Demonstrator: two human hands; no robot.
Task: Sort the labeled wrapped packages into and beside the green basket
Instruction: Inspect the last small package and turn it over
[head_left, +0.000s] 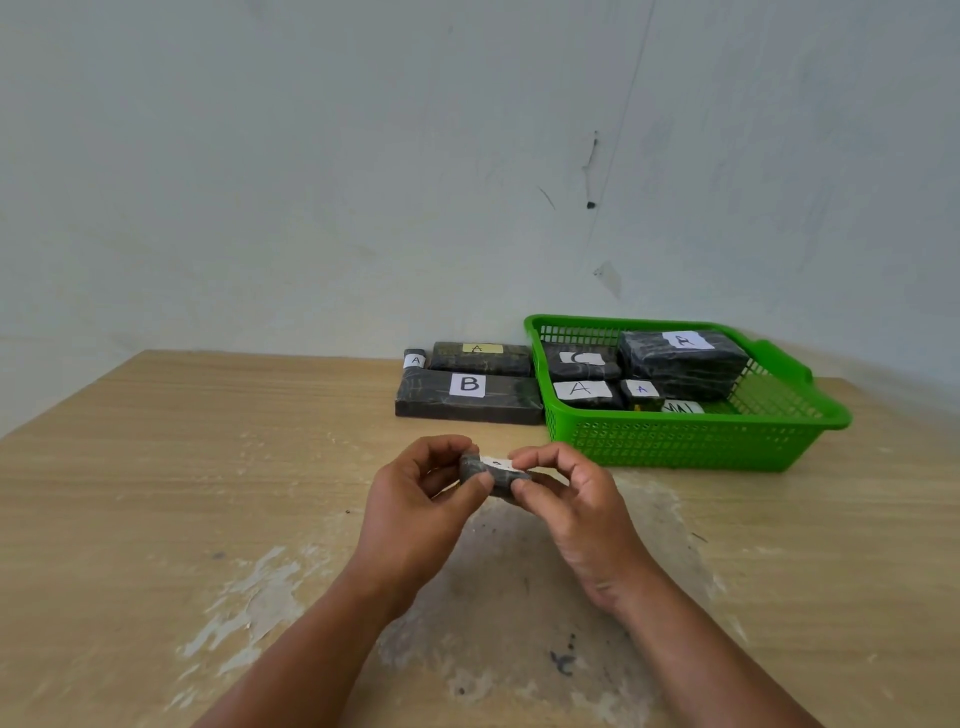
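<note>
My left hand (421, 499) and right hand (571, 499) pinch a small packet (493, 475) between them above the table (156, 493). Beyond, right, sits the basket (691, 441) holding packages. Left of it, touching, lies B (467, 397), with two A packages (480, 357) behind.

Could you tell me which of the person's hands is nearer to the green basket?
Right. The right hand is just before the near left corner of the green basket; the left hand lies farther left of it. Both pinch one small package.
</note>
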